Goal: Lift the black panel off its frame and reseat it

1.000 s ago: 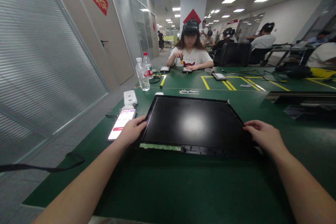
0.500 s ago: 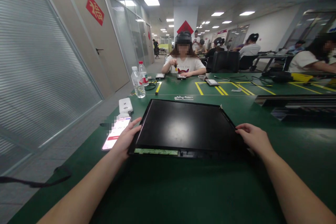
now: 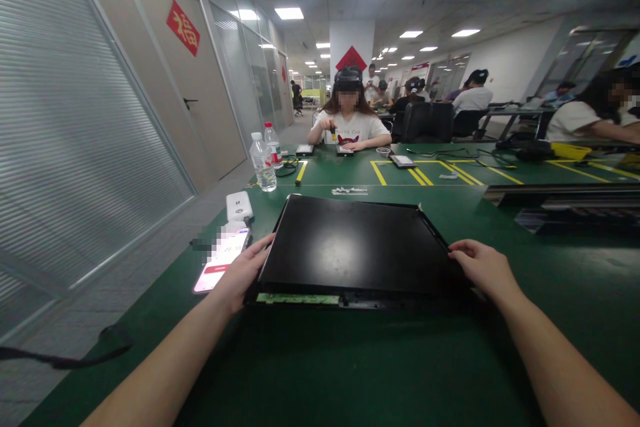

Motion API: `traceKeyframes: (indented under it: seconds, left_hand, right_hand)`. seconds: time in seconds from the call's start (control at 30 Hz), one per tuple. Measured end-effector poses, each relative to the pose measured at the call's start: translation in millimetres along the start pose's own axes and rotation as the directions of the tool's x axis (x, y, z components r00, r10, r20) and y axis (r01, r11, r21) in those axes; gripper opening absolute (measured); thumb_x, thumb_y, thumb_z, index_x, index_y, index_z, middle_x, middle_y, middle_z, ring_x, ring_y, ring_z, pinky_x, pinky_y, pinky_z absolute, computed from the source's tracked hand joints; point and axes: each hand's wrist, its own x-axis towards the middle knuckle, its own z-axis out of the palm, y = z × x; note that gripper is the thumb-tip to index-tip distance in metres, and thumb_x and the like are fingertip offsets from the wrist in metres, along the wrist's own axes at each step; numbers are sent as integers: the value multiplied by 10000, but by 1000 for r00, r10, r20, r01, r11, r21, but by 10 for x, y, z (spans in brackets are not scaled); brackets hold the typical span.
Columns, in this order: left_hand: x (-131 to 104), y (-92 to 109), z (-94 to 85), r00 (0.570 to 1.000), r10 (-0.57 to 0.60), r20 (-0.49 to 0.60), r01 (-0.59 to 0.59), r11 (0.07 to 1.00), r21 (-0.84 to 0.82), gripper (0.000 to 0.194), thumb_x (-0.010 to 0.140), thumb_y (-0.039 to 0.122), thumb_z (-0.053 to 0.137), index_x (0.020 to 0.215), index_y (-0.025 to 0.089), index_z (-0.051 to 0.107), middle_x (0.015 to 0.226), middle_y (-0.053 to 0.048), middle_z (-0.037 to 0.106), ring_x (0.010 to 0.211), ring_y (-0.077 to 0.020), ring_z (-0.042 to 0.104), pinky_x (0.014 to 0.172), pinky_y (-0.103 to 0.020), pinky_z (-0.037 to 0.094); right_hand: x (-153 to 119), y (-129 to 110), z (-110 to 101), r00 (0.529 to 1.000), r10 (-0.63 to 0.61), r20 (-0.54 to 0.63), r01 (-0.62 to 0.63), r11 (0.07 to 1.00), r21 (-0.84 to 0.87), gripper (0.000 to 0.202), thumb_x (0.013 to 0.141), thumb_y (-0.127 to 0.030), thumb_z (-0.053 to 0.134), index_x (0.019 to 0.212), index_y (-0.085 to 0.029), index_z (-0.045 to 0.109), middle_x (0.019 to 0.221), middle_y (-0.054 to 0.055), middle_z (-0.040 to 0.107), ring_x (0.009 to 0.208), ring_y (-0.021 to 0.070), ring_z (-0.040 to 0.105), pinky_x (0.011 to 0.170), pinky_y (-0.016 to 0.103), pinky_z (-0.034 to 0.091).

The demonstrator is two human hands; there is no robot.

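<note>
A dark, glossy LCD panel lies before me in a thin black frame. Along its near edge runs a green circuit board strip, partly covered by the panel. The panel's left side sits a little raised from the frame. At that side, my left hand grips the panel's edge with the fingers, its thumb hidden. My right hand pinches the right edge between thumb and forefinger; whether panel, frame or both are in the pinch, I cannot tell.
Left of the panel lie a lit phone and a white device; two bottles stand behind. Small white scraps lie beyond the panel. Long dark metal parts are at right. A person works across the green table.
The panel's left and near edges have risen slightly from the frame, covering more of the green strip. My left hand has stayed at the left edge; my right hand keeps its pinch.
</note>
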Motion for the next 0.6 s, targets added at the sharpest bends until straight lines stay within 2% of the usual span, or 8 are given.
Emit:
traceKeyframes:
  seconds: [0.27, 0.43, 0.53, 0.6]
  left_hand:
    - [-30, 23, -15, 1000, -15, 19, 16, 999, -38, 548, 1054, 79, 661, 1582, 223, 673, 1064, -90, 895, 879, -253, 876, 733, -319, 722]
    - [60, -33, -47, 995, 86, 53, -83, 995, -64, 409, 1053, 127, 670, 1441, 193, 785, 1250, -92, 872, 1124, -243, 847, 816, -248, 692]
    - [92, -64, -87, 989, 123, 83, -117, 991, -70, 380, 1021, 264, 758, 1392, 201, 817, 1349, -91, 842, 1308, -289, 776, 1007, -312, 666]
    - [93, -80, -126, 983, 140, 118, -135, 989, -55, 514, 923, 331, 874, 1419, 214, 803, 1422, -95, 810, 1396, -334, 721, 1147, -387, 606]
  right_hand:
    - [10, 31, 11, 1000, 5, 21, -6, 1000, 18, 239, 745, -394, 637, 827, -262, 818, 866, 73, 813, 843, 282, 740, 799, 398, 549]
    - [16, 36, 18, 1000, 12, 18, -12, 1000, 10, 231, 740, -388, 629, 812, -265, 811, 814, 65, 794, 826, 285, 733, 801, 404, 546]
    - [18, 39, 20, 1000, -1, 12, 1, 1000, 15, 228, 737, -401, 631, 807, -270, 804, 813, 66, 792, 814, 287, 727, 795, 411, 546]
    - [14, 42, 19, 1000, -4, 14, 3, 1000, 14, 228, 736, -409, 634, 809, -274, 802, 825, 69, 797, 822, 292, 728, 803, 418, 546]
